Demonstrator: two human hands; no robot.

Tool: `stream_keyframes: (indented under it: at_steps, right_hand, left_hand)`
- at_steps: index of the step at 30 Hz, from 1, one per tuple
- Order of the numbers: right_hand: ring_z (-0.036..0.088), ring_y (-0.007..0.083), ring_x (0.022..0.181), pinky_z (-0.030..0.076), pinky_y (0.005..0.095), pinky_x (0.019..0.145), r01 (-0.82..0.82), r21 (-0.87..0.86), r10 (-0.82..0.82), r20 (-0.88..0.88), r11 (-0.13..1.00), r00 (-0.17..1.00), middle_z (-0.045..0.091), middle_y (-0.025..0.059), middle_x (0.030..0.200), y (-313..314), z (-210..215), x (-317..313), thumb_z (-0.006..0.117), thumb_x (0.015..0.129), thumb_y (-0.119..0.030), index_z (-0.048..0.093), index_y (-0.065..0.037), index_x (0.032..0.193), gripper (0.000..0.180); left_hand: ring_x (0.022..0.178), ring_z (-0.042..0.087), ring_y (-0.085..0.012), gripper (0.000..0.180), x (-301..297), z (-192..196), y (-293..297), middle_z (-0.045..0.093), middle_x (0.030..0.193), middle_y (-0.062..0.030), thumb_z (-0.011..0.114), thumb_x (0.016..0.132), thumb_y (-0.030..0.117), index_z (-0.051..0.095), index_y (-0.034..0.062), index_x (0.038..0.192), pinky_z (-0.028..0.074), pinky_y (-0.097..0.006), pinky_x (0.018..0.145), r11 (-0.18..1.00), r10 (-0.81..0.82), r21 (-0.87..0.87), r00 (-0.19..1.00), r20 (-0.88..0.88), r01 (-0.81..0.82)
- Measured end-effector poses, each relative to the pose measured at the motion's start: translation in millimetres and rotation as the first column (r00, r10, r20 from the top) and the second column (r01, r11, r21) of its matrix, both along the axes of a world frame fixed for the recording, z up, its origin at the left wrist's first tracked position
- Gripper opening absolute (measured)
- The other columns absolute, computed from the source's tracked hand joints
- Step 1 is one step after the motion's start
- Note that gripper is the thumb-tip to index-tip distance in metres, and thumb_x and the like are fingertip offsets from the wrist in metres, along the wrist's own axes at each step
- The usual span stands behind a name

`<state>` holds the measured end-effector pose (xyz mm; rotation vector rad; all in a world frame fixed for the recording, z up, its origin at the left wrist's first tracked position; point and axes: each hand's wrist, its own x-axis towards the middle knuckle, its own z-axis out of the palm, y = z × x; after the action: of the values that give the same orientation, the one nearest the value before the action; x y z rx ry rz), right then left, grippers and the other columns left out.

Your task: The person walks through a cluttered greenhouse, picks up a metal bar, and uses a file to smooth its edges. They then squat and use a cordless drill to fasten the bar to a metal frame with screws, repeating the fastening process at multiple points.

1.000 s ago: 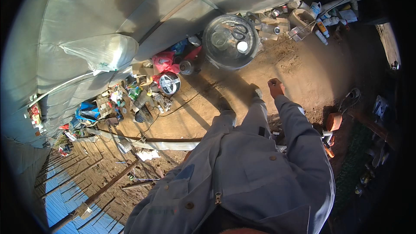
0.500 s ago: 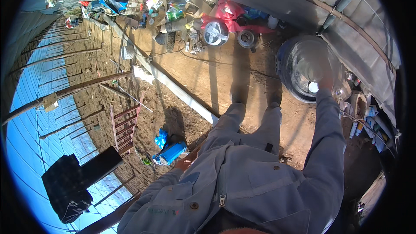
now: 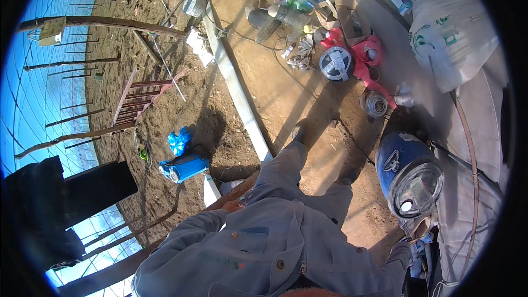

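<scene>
While the view swings to the left against a second ago, the blue barrel [image 3: 410,173] moves from the top to my right side, and the right hand [image 3: 400,253] no longer reaches into it; it hangs low near the barrel's rim, fingers hidden, so I cannot tell their state. The left hand [image 3: 233,206] rests by my hip, loosely curled, holding nothing I can see. A grey beam [image 3: 234,85] borders the bare path ahead; this path is open, while clutter crowds the far end.
</scene>
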<state>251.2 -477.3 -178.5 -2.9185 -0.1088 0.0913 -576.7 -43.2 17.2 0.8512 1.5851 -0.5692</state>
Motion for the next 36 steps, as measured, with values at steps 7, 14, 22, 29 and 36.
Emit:
stream_keyframes:
  at_steps: [7,14,22,29,36]
  right_hand:
    - [0.071,0.0262,0.106,0.056,0.0413,0.094,-0.158,0.041,0.163,-0.284,0.987,0.945,0.074,0.015,0.116,290.7,64.3,-168.8,0.067,0.094,-0.021,0.07,-0.003,0.122,0.034]
    - [0.071,0.0309,0.107,0.056,0.0434,0.094,-0.319,0.074,0.288,-0.651,0.945,0.702,0.075,0.0171,0.112,526.4,73.4,-243.5,0.073,0.088,-0.021,0.071,-0.002,0.119,0.036]
    - [0.072,0.0361,0.108,0.056,0.0457,0.095,-0.574,0.138,0.45,-0.774,0.807,0.446,0.076,0.0195,0.108,913.5,30.1,-232.0,0.079,0.081,-0.021,0.072,0.0,0.115,0.04]
    - [0.072,0.0251,0.09,0.059,0.0374,0.084,-0.738,0.316,0.713,-0.631,0.596,0.306,0.075,0.0139,0.102,1278.5,-56.8,-271.0,0.076,0.085,-0.006,0.071,-0.004,0.112,0.028]
    - [0.07,0.0412,0.115,0.054,0.0471,0.101,-0.673,0.2,0.466,-0.852,0.712,0.24,0.073,0.0236,0.122,1497.3,-22.1,-316.0,0.083,0.079,-0.029,0.072,-0.003,0.123,0.053]
  left_hand:
    - [0.087,0.075,-0.0236,0.032,-44.6,-34.2,115.5,0.076,0.103,-0.0126,0.071,0.094,0.026,0.07,0.0084,0.122,0.059,-0.037,0.071,0.989,0.145,-0.053,0.985,0.092,-0.14]
    - [0.088,0.074,-0.0224,0.033,-70.0,-45.3,343.0,0.075,0.102,-0.0121,0.066,0.1,0.024,0.066,0.0034,0.126,0.06,-0.037,0.07,0.918,0.258,0.234,0.931,0.258,-0.32]
    - [0.09,0.073,-0.019,0.034,-105.6,20.1,447.1,0.076,0.108,-0.009,0.07,0.101,0.025,0.068,0.0035,0.128,0.06,-0.036,0.077,0.899,0.383,0.225,0.923,0.009,-0.376]
    - [0.097,0.074,-0.0199,0.038,-100.3,11.9,616.5,0.076,0.115,-0.0093,0.07,0.102,0.027,0.067,0.0049,0.133,0.06,-0.037,0.086,0.972,0.135,0.194,0.991,-0.011,-0.13]
    - [0.103,0.075,-0.021,0.041,-154.7,-17.8,950.8,0.075,0.119,-0.0094,0.068,0.102,0.03,0.066,0.0051,0.136,0.06,-0.037,0.09,0.901,0.158,0.39,0.981,0.114,-0.191]
